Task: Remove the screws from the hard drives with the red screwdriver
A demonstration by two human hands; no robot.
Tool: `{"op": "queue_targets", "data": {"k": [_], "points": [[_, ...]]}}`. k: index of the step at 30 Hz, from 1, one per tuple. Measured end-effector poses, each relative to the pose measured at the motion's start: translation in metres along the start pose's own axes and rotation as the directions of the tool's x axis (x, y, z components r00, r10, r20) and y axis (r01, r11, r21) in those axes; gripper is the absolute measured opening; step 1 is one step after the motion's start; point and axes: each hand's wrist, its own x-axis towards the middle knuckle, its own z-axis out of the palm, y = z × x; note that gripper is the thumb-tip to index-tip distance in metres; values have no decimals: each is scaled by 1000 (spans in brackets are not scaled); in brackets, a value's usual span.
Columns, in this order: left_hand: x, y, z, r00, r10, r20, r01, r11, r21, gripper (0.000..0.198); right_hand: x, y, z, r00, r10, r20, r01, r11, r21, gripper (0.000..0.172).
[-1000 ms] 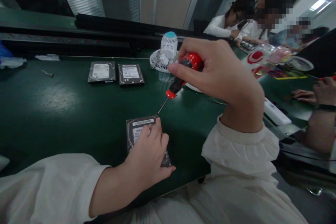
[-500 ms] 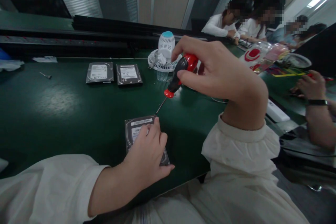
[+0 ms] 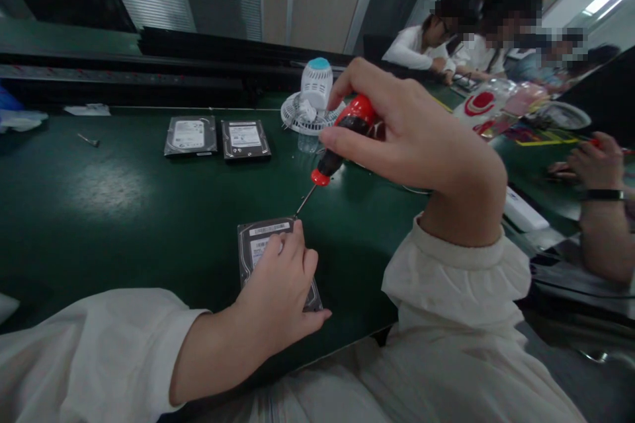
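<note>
A hard drive (image 3: 253, 232) lies label up on the green table, partly covered by my left hand (image 3: 280, 284). The fingers of that hand are bent over the drive and press it down, the index fingertip at its far right corner and the thumb out past its near right side. In my right hand (image 3: 401, 125) is a red and black screwdriver (image 3: 330, 162), gripped by the handle and tilted. Its thin shaft slants down to the drive's far right corner, by my left index fingertip. Whether the tip sits in a screw is too small to tell.
Two more hard drives, one on the left (image 3: 190, 135) and one on the right (image 3: 245, 139), lie farther back. A white fan (image 3: 316, 86) and a clear cup (image 3: 307, 143) stand behind the screwdriver. A small screw-like piece (image 3: 89, 140) lies left. Another person's hand (image 3: 598, 162) is at right.
My right hand's fingers and thumb have shifted a little around the screwdriver handle, which has turned. The shaft still points at the same corner, and my left hand stays on the drive.
</note>
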Motion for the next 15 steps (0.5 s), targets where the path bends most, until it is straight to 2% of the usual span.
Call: {"op": "queue_targets", "data": {"k": [2, 5, 12, 15], "points": [[0, 0, 0, 1000, 2, 1, -2, 1000, -7, 81, 0, 1, 0, 1000, 17, -15, -17, 999, -41, 38], [-2, 0, 1, 1000, 8, 4, -8, 1000, -3, 79, 0, 4, -1, 1000, -15, 5, 15, 999, -31, 23], [-2, 0, 1, 1000, 6, -18, -6, 1000, 6, 80, 2, 4, -1, 1000, -16, 5, 17, 1000, -11, 40], [-1, 0, 0, 1000, 4, 2, -4, 1000, 5, 79, 1, 5, 1, 1000, -23, -16, 23, 1000, -4, 28]]}}
